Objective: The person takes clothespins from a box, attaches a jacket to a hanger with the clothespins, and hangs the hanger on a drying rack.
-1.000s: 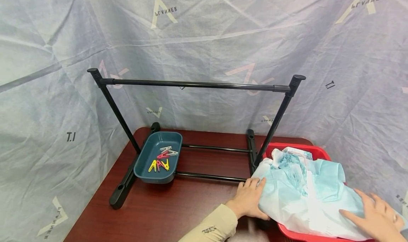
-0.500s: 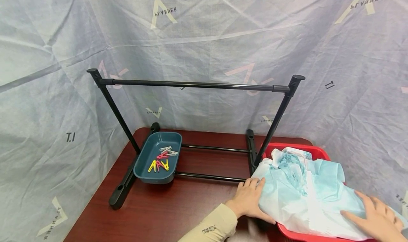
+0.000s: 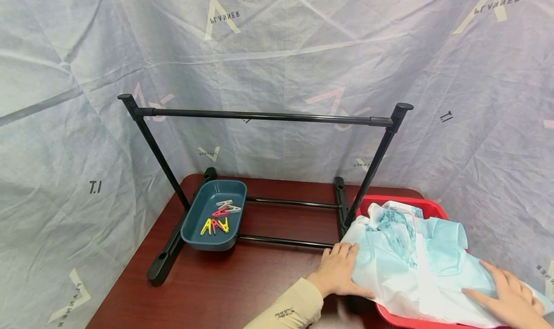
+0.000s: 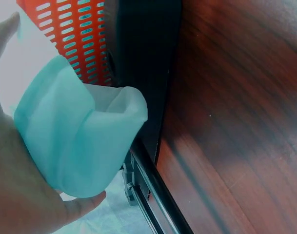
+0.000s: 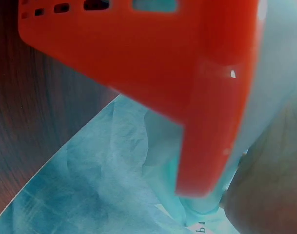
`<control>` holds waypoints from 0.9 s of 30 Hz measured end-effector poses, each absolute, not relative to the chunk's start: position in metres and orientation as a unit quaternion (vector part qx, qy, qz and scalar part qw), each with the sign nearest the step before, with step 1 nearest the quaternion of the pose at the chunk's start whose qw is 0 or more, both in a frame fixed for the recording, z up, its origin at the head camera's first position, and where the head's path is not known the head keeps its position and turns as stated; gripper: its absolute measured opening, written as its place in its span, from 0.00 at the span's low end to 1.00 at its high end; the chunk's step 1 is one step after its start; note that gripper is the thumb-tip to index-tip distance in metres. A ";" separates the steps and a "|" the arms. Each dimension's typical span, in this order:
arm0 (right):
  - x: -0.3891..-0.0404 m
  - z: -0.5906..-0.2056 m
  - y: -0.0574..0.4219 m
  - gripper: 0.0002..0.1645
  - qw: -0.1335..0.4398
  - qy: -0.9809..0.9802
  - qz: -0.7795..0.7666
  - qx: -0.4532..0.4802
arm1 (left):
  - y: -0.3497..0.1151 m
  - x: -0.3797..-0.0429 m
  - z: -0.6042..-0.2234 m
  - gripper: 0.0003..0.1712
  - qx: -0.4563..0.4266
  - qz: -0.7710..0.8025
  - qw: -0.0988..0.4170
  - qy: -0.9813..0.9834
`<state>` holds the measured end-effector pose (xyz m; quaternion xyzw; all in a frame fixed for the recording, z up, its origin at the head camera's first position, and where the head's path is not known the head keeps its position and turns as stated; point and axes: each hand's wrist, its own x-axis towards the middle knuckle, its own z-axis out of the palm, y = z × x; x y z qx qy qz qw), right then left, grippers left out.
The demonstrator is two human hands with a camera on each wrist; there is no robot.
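Note:
A pale blue and white garment [image 3: 411, 261] lies heaped in a red slotted basket [image 3: 389, 201] at the table's right end. My left hand [image 3: 339, 271] grips the garment's left edge where it spills over the basket side. The left wrist view shows a fold of the blue cloth [image 4: 80, 141] held between thumb and fingers, beside the basket wall [image 4: 75, 34]. My right hand [image 3: 506, 295] rests flat on the garment's near right part, fingers spread. The right wrist view is filled by a basket corner [image 5: 153, 63].
A black clothes rack [image 3: 259, 115] stands across the dark red table [image 3: 242, 281], its base bar [image 4: 153, 190] just left of the basket. A teal tray [image 3: 225, 181] holding several coloured pegs [image 3: 218, 218] sits on the rack's left base. A grey printed sheet hangs behind.
My right hand has slid slightly toward the near right on the garment. The left hand and the cloth have hardly moved.

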<state>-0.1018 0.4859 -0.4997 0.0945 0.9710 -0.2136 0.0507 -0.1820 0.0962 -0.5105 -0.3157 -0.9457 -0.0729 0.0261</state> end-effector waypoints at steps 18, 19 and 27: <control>-0.104 -0.502 0.492 0.65 0.063 0.973 -0.209 0.079 | 0.097 -0.182 -0.512 0.66 -0.294 -0.059 0.043 -0.953; -0.104 -0.503 0.492 0.65 0.063 0.973 -0.207 0.078 | 0.097 -0.182 -0.513 0.66 -0.293 -0.057 0.045 -0.953; -0.104 -0.510 0.497 0.66 0.051 0.978 -0.189 0.072 | 0.097 -0.181 -0.514 0.64 -0.285 -0.050 0.053 -0.956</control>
